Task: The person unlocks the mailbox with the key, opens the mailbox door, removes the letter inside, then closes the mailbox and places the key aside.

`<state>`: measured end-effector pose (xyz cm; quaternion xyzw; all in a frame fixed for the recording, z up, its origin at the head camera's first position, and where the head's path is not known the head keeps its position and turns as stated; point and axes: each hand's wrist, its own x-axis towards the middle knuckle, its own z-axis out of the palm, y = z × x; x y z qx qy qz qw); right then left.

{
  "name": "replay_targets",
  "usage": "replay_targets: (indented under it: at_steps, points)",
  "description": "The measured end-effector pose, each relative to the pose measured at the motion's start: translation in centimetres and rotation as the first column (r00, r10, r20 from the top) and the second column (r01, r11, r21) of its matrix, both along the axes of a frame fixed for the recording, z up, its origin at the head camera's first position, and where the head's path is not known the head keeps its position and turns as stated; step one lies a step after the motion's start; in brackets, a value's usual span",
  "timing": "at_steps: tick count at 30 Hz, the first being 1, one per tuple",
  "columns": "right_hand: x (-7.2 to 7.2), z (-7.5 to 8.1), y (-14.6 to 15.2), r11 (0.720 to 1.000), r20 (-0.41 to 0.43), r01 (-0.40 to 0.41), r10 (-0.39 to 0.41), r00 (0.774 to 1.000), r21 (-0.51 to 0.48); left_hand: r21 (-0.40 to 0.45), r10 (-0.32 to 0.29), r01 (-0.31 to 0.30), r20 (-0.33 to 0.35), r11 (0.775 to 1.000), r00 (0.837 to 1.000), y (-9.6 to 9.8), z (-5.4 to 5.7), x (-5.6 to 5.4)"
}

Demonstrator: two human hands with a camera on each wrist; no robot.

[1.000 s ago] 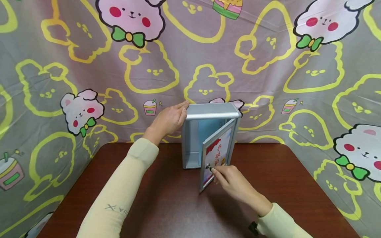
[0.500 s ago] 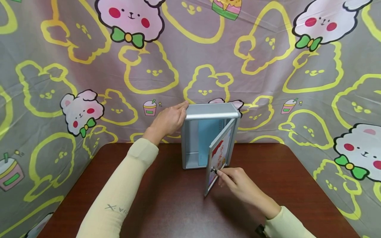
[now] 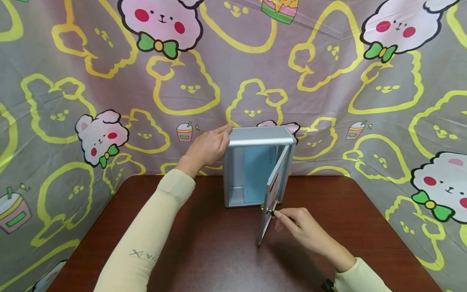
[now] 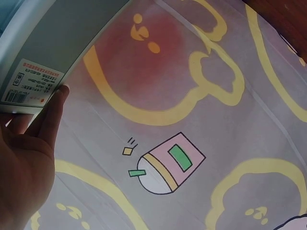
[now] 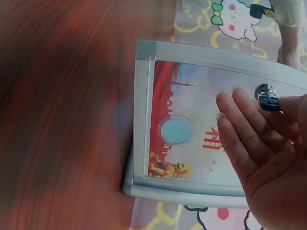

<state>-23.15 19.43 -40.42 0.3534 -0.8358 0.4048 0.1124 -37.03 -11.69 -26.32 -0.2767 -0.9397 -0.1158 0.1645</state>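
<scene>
A silver metal wall box, like a mailbox, stands upright on the table with its hinged door swung out on the right. My left hand rests against its upper left corner, fingers straight; in the left wrist view, the left hand's fingertips touch the edge beside a printed label. Between thumb and forefinger, my right hand pinches a black-headed key in the door's lock. The other right fingers lie extended before the printed door front. A light blue flat sheet or folder stands inside the box.
The dark red-brown table carries the box near its back edge. Behind and on both sides hangs a grey cartoon-print cloth. A round window sits in the door.
The door has swung further outward to the right, drawn by my right hand at the key. More of the blue sheet inside shows. My left hand has stayed put.
</scene>
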Motion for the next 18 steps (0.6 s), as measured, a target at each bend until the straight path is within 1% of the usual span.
replay_targets:
  at_steps: [7,18]
  points:
    - [0.3,0.2,0.8,1.0,0.006,0.015,-0.015,1.0,-0.002,0.002,0.006,-0.006,0.007,1.0,1.0,0.1,0.1,0.1]
    - [0.7,0.4,2.2,0.999,0.002,0.028,-0.028,1.0,-0.022,0.006,0.009,-0.009,-0.008,1.0,1.0,0.1,0.0,0.1]
